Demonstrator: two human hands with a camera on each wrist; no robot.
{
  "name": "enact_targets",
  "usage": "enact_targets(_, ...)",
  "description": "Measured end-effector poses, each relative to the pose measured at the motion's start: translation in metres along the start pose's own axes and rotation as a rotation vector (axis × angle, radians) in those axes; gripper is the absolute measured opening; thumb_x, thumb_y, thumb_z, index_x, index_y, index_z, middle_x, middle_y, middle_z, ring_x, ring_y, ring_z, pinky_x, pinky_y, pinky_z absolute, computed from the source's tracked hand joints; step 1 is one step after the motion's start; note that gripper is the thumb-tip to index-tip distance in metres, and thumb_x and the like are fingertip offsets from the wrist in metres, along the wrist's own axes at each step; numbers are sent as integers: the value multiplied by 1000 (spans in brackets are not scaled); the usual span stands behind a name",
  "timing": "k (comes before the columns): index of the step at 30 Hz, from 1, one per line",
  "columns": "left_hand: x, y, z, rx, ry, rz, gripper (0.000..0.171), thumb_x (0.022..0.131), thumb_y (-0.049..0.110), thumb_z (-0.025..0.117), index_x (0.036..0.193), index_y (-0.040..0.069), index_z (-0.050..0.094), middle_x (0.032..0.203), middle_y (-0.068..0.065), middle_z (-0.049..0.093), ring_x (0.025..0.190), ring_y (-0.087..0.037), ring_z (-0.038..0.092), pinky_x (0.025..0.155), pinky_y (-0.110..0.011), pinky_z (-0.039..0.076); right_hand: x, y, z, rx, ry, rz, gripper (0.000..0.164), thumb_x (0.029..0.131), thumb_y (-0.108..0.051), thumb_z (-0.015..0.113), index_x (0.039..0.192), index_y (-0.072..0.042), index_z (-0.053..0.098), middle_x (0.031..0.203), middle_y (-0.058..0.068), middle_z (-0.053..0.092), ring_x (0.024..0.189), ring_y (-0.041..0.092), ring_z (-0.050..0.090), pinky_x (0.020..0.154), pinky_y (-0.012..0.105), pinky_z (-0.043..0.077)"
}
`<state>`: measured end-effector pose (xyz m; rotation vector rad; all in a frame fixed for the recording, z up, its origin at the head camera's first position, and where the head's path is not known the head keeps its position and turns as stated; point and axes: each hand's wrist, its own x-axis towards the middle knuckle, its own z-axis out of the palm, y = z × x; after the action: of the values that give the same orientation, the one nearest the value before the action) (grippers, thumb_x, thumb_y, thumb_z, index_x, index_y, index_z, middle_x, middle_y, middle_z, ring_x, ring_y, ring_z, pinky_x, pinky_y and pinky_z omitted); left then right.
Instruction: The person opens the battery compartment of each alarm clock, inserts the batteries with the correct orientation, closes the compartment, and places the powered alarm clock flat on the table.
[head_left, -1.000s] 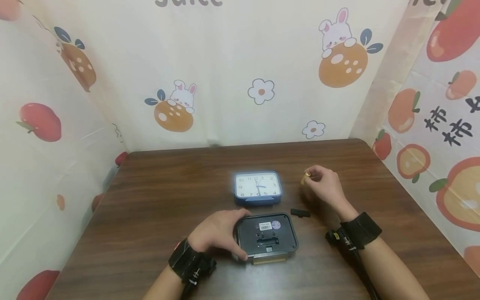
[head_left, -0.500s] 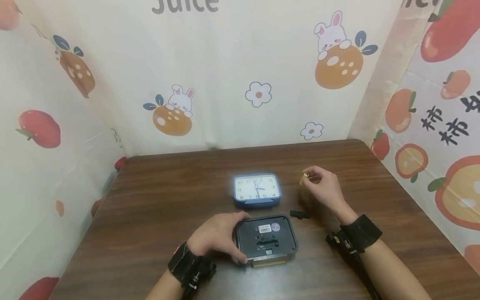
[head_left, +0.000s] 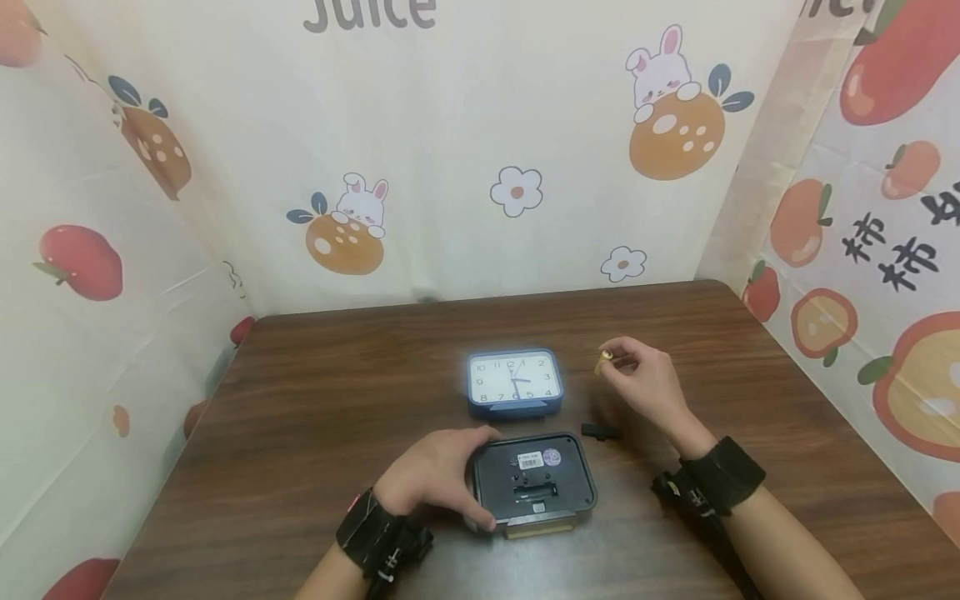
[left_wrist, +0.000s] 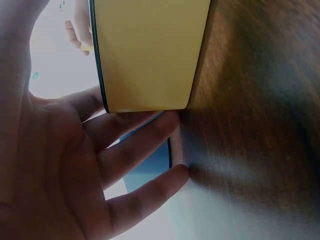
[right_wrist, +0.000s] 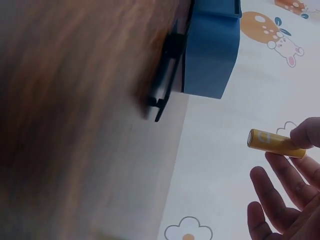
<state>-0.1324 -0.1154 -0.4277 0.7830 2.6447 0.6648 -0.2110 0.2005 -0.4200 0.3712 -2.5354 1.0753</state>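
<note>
A clock with a black back and yellow sides lies face down on the table, its battery slot uncovered. My left hand holds its left end, thumb at the near corner and fingers at the far one. In the right wrist view, my right hand pinches a yellow cylindrical battery between thumb and fingertips, raised above the table. That hand is to the right of a blue clock, which lies face up behind the first clock. A small black battery cover rests between the clocks and my right forearm.
The brown wooden table is bordered at the back and sides by a fruit-print cloth. Each wrist wears a black strap with a camera and cable.
My right hand has shifted slightly left with the battery, which now tilts a little differently. My left hand stays on the face-down clock. The head view has tipped up slightly.
</note>
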Motion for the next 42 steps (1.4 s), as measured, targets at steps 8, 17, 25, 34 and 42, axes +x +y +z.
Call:
enact_targets(8, 0, 0, 1, 15, -2, 4, 96, 33, 73, 69, 118, 40, 39, 98, 22, 53, 85, -1, 49, 78, -28, 42, -5, -6, 2, -17, -6, -15, 14, 79, -24, 60, 91, -17, 61, 82, -9, 63, 74, 6, 59, 66, 33, 47)
enact_targets(17, 1, 0, 0, 4, 1, -2, 94, 35, 72, 69, 118, 41, 39, 97, 22, 52, 84, -3, 50, 76, -28, 42, -6, -11, 7, -26, -15, -63, 14, 79, -25, 61, 90, -17, 61, 79, -11, 61, 72, 5, 58, 67, 33, 47)
enact_targets(25, 2, -2, -1, 12, -6, -4, 96, 34, 73, 69, 119, 41, 38, 99, 21, 52, 85, -2, 49, 78, -29, 42, -9, -14, 9, -70, -22, -86, 11, 78, -24, 61, 88, -18, 61, 79, -12, 61, 70, 4, 57, 64, 31, 47)
enact_targets(34, 2, -2, -4, 16, -12, -13, 98, 34, 74, 68, 121, 41, 37, 100, 21, 52, 87, -2, 49, 80, -30, 42, -11, -14, 9, -59, -30, -100, 9, 78, -24, 61, 87, -24, 59, 80, -11, 61, 69, 3, 57, 63, 32, 48)
enact_targets(42, 3, -1, -3, 26, -18, -19, 99, 34, 74, 67, 122, 40, 37, 101, 20, 53, 88, -3, 49, 80, -30, 42, -14, -17, 8, -63, -33, -125, 12, 77, -23, 62, 88, -18, 62, 79, -12, 62, 69, 4, 58, 60, 33, 48)
